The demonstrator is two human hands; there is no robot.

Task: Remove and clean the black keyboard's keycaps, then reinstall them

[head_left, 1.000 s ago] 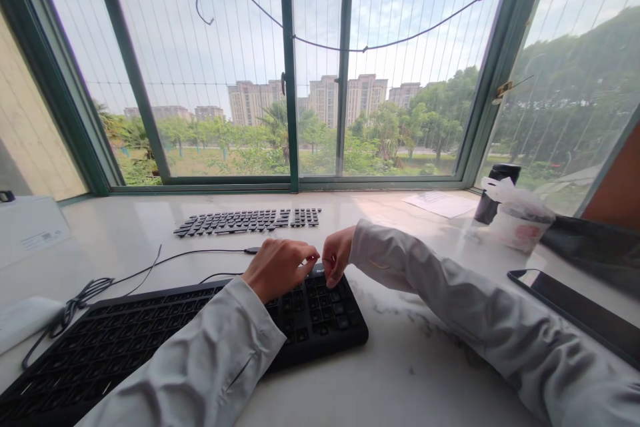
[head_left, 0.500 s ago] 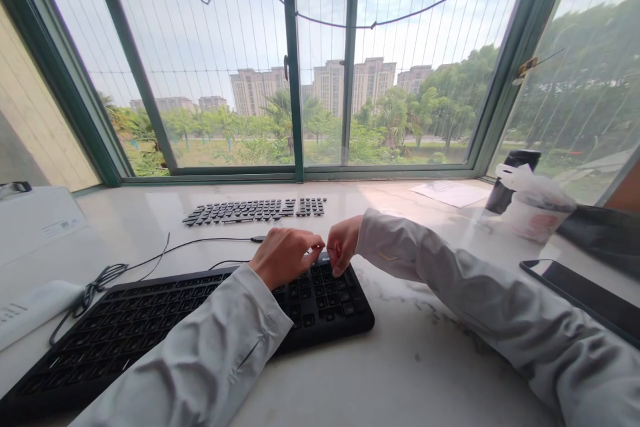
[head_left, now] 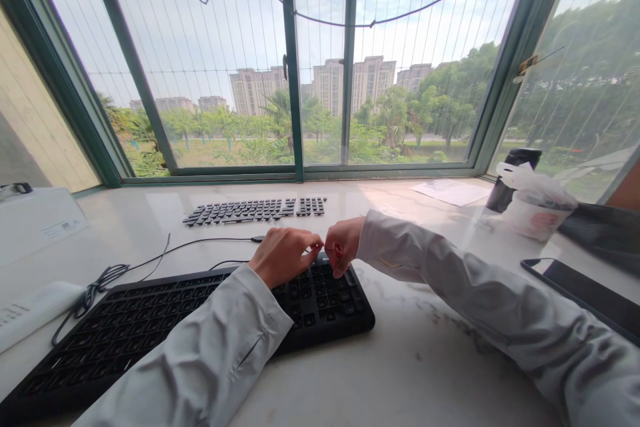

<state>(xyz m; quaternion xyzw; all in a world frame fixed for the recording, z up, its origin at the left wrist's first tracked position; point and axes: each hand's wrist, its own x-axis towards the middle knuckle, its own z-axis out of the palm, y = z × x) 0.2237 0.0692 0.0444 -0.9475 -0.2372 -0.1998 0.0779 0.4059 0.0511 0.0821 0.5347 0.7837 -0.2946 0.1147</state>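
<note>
A black keyboard (head_left: 330, 323) with its keycaps off lies slantwise on the pale marbled surface, its bare key sockets showing. Over its upper right part is my left hand (head_left: 286, 253), thumb and fingertips pinched together. Close beside it, above the keyboard's top right corner, my right hand (head_left: 345, 243) is curled closed. Whatever either hand grips is hidden or too small to make out. The removed keycaps (head_left: 250, 211) are laid out in keyboard order behind the hands, near the window.
A phone (head_left: 580, 293) lies at the right, near a cup in a plastic bag (head_left: 540, 210) and a black bottle (head_left: 507, 180). Papers (head_left: 453, 192) rest by the window. Left are a coiled cable (head_left: 97, 280), a white power strip (head_left: 40, 310) and a white box (head_left: 37, 220).
My right hand has shifted very slightly left, toward my left hand. My left hand, the keyboard and the laid-out keycaps stay in place.
</note>
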